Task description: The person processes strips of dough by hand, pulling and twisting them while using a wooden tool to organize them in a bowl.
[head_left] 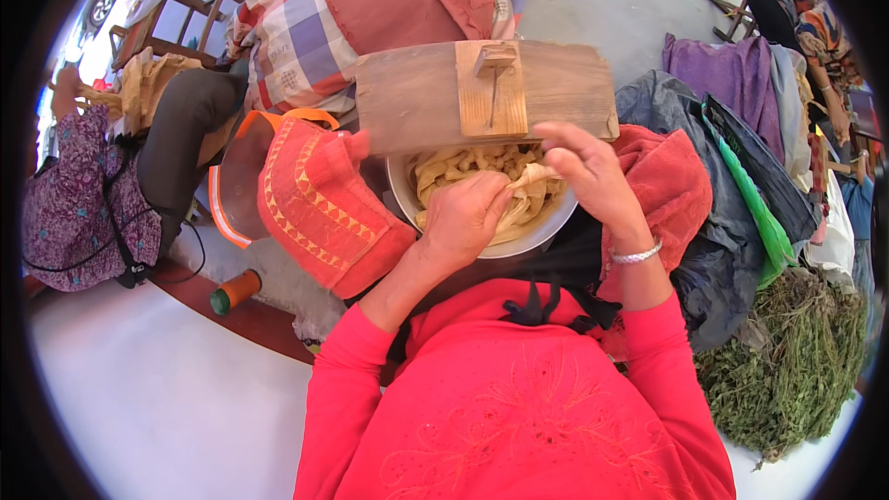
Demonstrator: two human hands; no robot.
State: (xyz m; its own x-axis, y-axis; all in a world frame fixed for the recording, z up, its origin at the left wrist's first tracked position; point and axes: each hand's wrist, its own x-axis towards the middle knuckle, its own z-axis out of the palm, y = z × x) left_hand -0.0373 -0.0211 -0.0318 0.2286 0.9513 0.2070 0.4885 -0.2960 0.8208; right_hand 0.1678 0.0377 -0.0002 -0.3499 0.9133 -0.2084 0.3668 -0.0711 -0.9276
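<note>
A pale metal bowl (404, 196) in front of me holds a tangled heap of tan, ribbon-like strands (446, 172). My left hand (466, 213) is closed over the bowl's near side, pinching a twisted tan strand (528, 181). That strand runs up to the right, to the thumb side of my right hand (597, 176). The right thumb and forefinger are stretched out and apart; its other fingers are partly hidden. A wooden board (403, 97) with a crosspiece, an upright block and a thin metal pin stands just beyond the bowl.
Red cloths (319, 208) flank the bowl. Beyond the board lies a cushion with checked cloth (294, 32). An orange spool (239, 292) is at left. Dark sheeting (681, 176) and a dried plant bundle (787, 361) are at right. A co-worker (83, 185) at far left holds tan material.
</note>
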